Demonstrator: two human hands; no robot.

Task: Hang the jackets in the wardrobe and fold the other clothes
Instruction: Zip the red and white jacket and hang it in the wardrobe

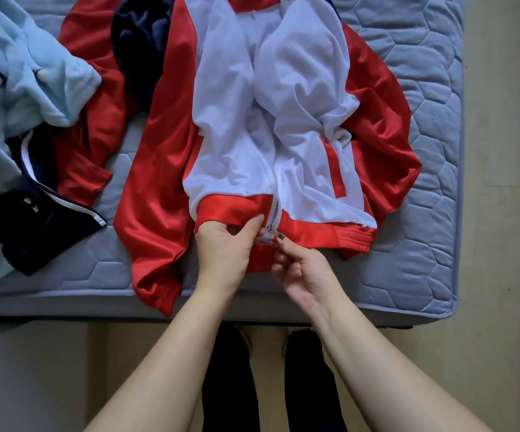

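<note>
**Zip pull pinched at the jacket hem**

Spread front-up on a quilted grey-blue mattress: a shiny red-and-white zip-front track jacket, hem toward the near edge, red sleeves splayed to both sides. Cuff of the sleeve on the person's left drooping over the mattress edge. White zipper teeth showing just above the red hem band; hard to tell whether zipped higher up, among the folds.

Pinched between thumb and forefinger of the right hand: the small metal zipper pull, at the very bottom of the zip. Gripping the red hem band just beside it, fingers curled round the fabric: the left hand.

Further left on the mattress, a loose heap: a red satin garment, a dark navy fleece piece partly over it, a pale blue fleece garment at the far side, and a navy garment with white piping nearest, touching the pale blue one.

Below the mattress edge, dark trouser legs on a pale floor.
</note>
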